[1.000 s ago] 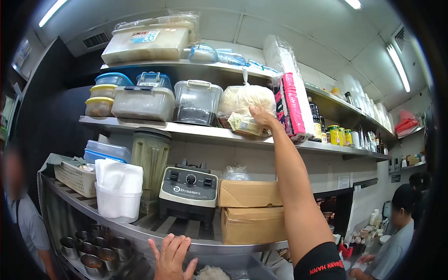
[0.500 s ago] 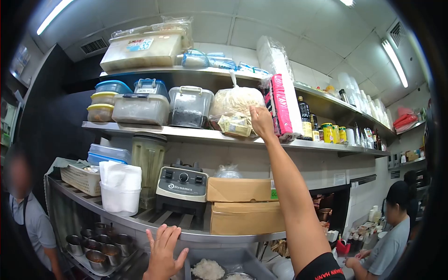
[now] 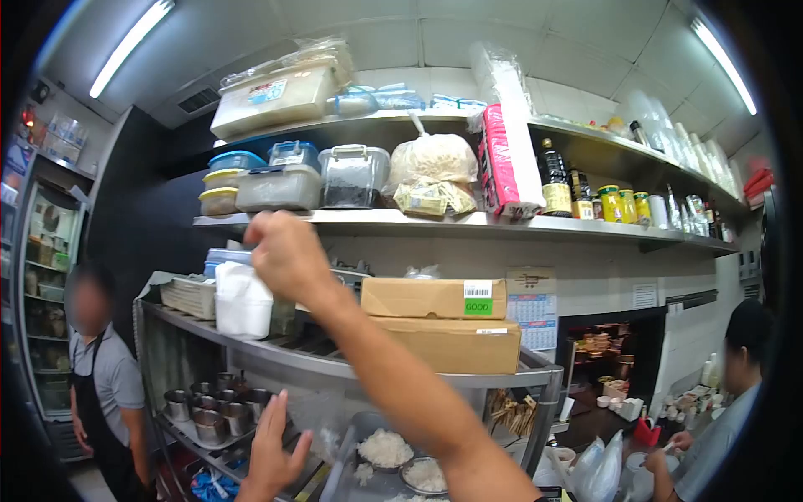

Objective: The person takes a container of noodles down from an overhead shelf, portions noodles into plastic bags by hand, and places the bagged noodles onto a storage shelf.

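My right hand [image 3: 288,253] is raised in front of the shelves with its fingers curled closed. What it holds, if anything, is hidden. Behind it are a white tub lined with white paper or cloth [image 3: 242,299] and the mostly covered blender. My left hand [image 3: 274,452] is low, fingers spread, apparently holding nothing, near several steel pots [image 3: 211,425] and a grey bin [image 3: 341,468] with white rice [image 3: 385,448] in it. On the middle shelf stand a knotted clear bag of pale contents [image 3: 435,159] and small yellowish packets [image 3: 433,198].
Cardboard boxes [image 3: 443,345] occupy the lower shelf [image 3: 401,374]. Along the middle shelf [image 3: 376,221] are lidded tubs [image 3: 355,176], a pink pack [image 3: 500,159], bottles [image 3: 554,180] and yellow cans [image 3: 611,204]. A person in an apron [image 3: 109,376] stands left; another person [image 3: 736,418] works at right.
My right hand has moved left and down from the bag and packets to in front of the lower shelf. My left hand has moved down slightly. The view has shifted.
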Demonstrator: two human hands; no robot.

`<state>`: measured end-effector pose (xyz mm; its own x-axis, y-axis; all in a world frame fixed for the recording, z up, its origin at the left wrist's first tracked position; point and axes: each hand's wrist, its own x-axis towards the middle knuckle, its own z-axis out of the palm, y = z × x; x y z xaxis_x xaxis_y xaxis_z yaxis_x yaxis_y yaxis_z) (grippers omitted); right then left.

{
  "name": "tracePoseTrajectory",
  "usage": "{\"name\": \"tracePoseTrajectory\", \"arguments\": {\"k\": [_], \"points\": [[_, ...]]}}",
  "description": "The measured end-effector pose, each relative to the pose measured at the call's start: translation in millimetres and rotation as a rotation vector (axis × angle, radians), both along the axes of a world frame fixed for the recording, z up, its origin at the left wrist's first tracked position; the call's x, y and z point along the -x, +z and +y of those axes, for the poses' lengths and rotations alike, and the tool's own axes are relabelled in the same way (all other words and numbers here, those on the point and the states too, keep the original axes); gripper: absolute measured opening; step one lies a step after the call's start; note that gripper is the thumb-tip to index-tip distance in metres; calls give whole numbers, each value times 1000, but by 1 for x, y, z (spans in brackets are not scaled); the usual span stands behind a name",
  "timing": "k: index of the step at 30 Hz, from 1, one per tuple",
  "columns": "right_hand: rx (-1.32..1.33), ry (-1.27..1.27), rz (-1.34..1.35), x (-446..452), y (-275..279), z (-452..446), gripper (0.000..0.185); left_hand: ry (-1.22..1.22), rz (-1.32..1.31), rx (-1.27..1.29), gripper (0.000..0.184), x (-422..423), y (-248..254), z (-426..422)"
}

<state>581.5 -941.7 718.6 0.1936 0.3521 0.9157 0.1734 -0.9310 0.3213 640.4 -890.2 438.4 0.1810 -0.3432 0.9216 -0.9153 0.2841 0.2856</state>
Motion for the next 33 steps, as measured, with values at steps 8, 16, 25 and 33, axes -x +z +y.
{"name": "tracePoseTrajectory", "arguments": {"k": [8, 16, 25, 33], "points": [[-217, 484, 902, 26, -125, 91, 19, -44, 132, -764, 64, 19, -169, 42], [-475, 791, 1706, -2, -275, 145, 40, 19, 468, -1579, 51, 93, -282, 215], [-238, 906, 2190, 62, -558, 284, 33, 375, 1177, -1138, 63, 324, -347, 414], [-196, 885, 2582, 142, -723, 445, 37, 770, 1566, -845, 69, 461, -361, 541]]}}
